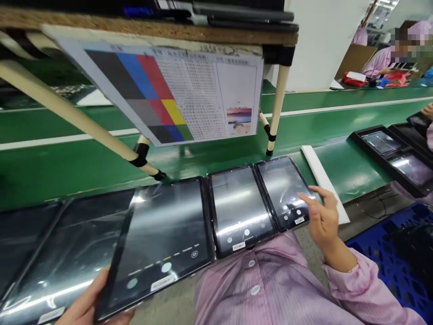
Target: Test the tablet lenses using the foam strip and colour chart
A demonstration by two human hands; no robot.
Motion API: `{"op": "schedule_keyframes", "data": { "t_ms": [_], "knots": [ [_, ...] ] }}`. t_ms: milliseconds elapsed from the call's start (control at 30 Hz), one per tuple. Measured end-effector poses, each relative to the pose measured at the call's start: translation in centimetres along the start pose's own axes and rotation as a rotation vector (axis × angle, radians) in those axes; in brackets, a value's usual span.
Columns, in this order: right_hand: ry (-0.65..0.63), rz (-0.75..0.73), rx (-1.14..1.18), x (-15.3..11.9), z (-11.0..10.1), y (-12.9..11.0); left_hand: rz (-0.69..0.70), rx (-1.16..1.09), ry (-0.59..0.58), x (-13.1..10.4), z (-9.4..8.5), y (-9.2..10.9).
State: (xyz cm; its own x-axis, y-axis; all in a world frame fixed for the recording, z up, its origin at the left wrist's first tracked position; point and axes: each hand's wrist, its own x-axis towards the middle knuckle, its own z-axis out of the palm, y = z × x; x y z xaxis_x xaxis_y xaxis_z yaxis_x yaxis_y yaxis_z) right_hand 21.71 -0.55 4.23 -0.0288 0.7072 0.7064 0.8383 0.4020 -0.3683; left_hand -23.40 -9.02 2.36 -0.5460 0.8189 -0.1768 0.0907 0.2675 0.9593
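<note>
My left hand (84,302) grips the lower left edge of a tablet (165,221), thumb along its side and fingers underneath. The tablet's lit screen has round camera-style buttons, and a white label lies along its bottom edge. To its right, a second tablet (240,203) shows similar buttons. Over the rightmost tablet (282,185) my right hand (324,216) is open, its index finger stretched toward the screen near the buttons. Whether the fingertip touches the glass, I cannot tell. Left of the held tablet lies a dark tablet (77,243) in glossy film.
A shelf with beige tube legs (279,99) carries a hanging colour chart sheet (176,95). A white foam strip (324,180) lies on the green bench (341,167). At right are a black tray (382,140), a blue crate (368,239) and other people at work.
</note>
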Motion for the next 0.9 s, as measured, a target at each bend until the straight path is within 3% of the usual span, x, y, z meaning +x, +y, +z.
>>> {"op": "schedule_keyframes", "data": {
  "t_ms": [67,100,267,367,433,500,600,700,800,900],
  "knots": [
    [-0.068,-0.043,0.116,1.3,1.9,-2.2,-0.228,-0.182,-0.017,0.4,0.6,1.5],
    [-0.122,-0.058,0.180,1.9,2.9,-3.3,-0.278,-0.239,-0.022,0.4,0.9,2.0],
    [-0.626,-0.029,0.507,4.4,7.5,-9.1,-0.323,-0.412,0.034,-0.8,1.7,3.2],
    [-0.821,0.064,0.659,5.1,9.2,-12.1,-0.263,-0.518,0.080,-1.7,1.4,3.3],
    [-0.829,0.122,0.866,5.3,9.8,-13.8,-0.207,-0.569,0.054,-2.1,1.3,3.5],
    [-0.714,0.180,1.113,5.5,10.1,-15.2,-0.137,-0.609,0.010,-2.2,1.8,3.9],
    [-0.450,0.348,1.303,5.8,10.1,-16.2,0.022,-0.658,-0.007,-2.0,3.8,4.5],
    [-0.436,0.539,1.362,6.7,10.3,-15.8,0.282,-0.623,0.038,-1.6,6.5,4.7],
    [-0.513,0.697,1.426,7.7,10.5,-14.7,0.588,-0.268,0.066,-1.5,8.3,4.7],
    [-0.517,0.788,1.477,8.3,10.6,-13.9,0.740,0.126,0.129,-2.0,9.0,5.0]
  ]
}}
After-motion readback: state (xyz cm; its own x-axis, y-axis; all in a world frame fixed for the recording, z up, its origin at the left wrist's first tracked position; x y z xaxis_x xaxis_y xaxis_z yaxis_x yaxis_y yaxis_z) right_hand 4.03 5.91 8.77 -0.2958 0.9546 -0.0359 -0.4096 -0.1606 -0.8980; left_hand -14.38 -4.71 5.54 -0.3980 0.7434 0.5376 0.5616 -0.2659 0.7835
